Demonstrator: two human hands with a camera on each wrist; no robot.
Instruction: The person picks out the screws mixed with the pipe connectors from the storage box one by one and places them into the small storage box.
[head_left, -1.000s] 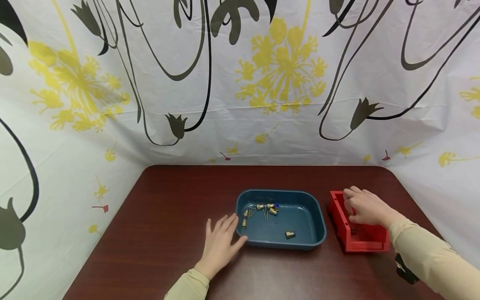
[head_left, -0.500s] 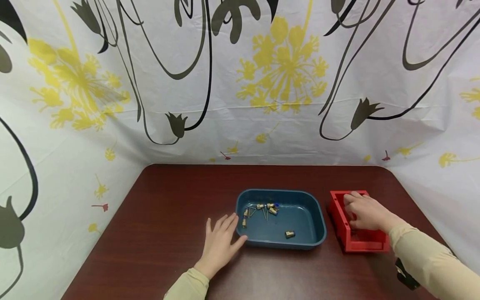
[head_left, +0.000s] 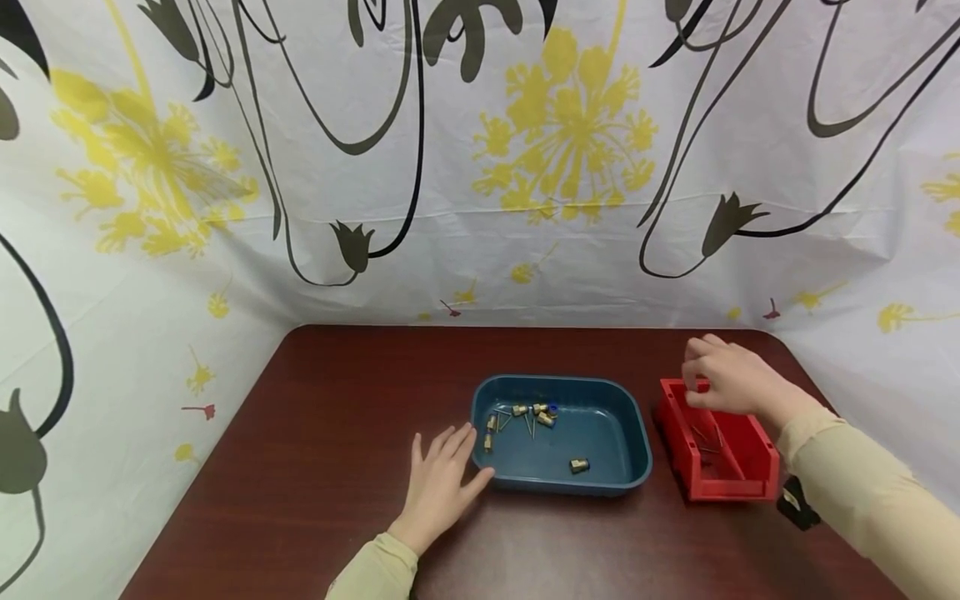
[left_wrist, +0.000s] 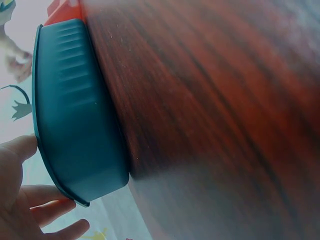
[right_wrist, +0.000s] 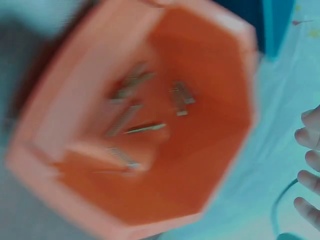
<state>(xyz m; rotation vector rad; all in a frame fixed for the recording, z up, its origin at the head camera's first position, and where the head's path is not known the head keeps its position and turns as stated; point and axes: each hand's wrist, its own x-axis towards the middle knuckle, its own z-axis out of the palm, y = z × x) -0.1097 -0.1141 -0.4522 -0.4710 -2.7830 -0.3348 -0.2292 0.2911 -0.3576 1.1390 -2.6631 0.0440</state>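
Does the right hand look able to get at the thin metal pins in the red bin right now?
Probably yes. The right hand hovers above the red bin, whose top is open, and nothing covers the pins.

Even bright light, soft shadows; head view sharp w/ wide-angle bending, both wrist views motion-blurred.

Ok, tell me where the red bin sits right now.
In the head view the red bin stands on the table's right side, just right of the blue tray, under the raised right hand.
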